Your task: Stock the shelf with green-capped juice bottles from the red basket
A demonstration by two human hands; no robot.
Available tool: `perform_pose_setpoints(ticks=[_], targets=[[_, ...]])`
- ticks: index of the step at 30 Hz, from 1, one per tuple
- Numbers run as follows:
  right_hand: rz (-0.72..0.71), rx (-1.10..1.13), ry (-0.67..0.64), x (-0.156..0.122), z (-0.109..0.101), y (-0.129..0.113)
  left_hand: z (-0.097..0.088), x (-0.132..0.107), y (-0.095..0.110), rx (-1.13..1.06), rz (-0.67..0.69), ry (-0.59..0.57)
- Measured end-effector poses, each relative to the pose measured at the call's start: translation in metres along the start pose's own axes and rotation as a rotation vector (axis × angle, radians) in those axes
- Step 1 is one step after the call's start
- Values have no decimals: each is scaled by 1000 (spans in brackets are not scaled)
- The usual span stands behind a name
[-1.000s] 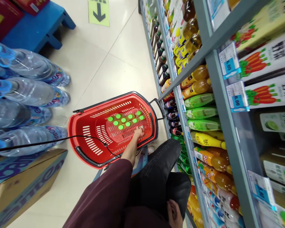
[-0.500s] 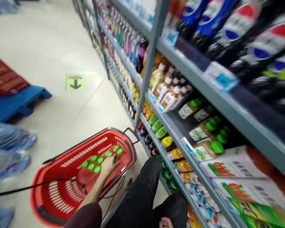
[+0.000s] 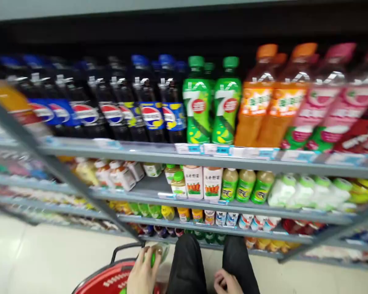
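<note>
My left hand [image 3: 142, 272] is closed around a green-capped bottle [image 3: 163, 250], over the rim of the red shopping basket [image 3: 93, 281] at the bottom of the view. The bottle is tilted and blurred, its cap under my fingers. Just beside my right knee rests my right hand [image 3: 227, 281], its fingers loosely curled with nothing visible in them. On the middle shelf ahead, a similar green-capped bottle [image 3: 178, 185] stands left of white cartons [image 3: 193, 182] with carrot pictures. Most of the basket's inside lies out of view.
A grey shelf rack [image 3: 159, 153] spans the view, with cola bottles [image 3: 147, 106], green soda bottles [image 3: 198, 108] and orange soda bottles [image 3: 254, 110] on the upper level. My bent knees [image 3: 187, 261] are close to the lowest shelf. Pale floor tiles [image 3: 39, 257] lie at the left.
The view has swung right from the basket and aisle to face the shelves. My left hand has come up from among the green-capped bottles in the basket, holding one.
</note>
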State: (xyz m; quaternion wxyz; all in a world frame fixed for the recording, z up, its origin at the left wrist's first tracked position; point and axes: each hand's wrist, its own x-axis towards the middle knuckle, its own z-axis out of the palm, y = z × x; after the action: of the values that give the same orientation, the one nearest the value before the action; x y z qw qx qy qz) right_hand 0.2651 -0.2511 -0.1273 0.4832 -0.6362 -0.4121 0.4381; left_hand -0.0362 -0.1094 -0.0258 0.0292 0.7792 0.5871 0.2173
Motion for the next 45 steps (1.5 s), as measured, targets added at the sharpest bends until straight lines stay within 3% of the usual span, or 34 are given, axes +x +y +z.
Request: perform_pose_setpoints(ticks=[3, 6, 9, 13, 17, 22, 32, 35, 40, 45], targets=[[-5, 177, -45, 3, -7, -21, 4, 15, 46, -82, 140, -34], [144, 500, -118, 4, -15, -54, 0, 25, 95, -363, 157, -64], [138, 811, -221, 2, -23, -90, -14, 33, 139, -571, 182, -135], [133, 919, -275, -3, -32, -122, -31, 45, 172, -741, 104, -168], [77, 796, -382, -14, -33, -132, -32, 50, 174, -861, 35, -229], [92, 803, -483, -32, -24, -141, -32, 47, 171, -1031, -63, -284], [58, 874, -538, -36, -13, -150, -27, 43, 184, -1321, -142, -231], [45, 924, -475, -38, -2, -141, -26, 37, 188, -1288, -122, -263], [56, 942, -345, -42, 9, -127, -27, 28, 190, -1054, -11, -277], [66, 949, -315, -44, 9, -124, -31, 25, 189, -945, 46, -273]])
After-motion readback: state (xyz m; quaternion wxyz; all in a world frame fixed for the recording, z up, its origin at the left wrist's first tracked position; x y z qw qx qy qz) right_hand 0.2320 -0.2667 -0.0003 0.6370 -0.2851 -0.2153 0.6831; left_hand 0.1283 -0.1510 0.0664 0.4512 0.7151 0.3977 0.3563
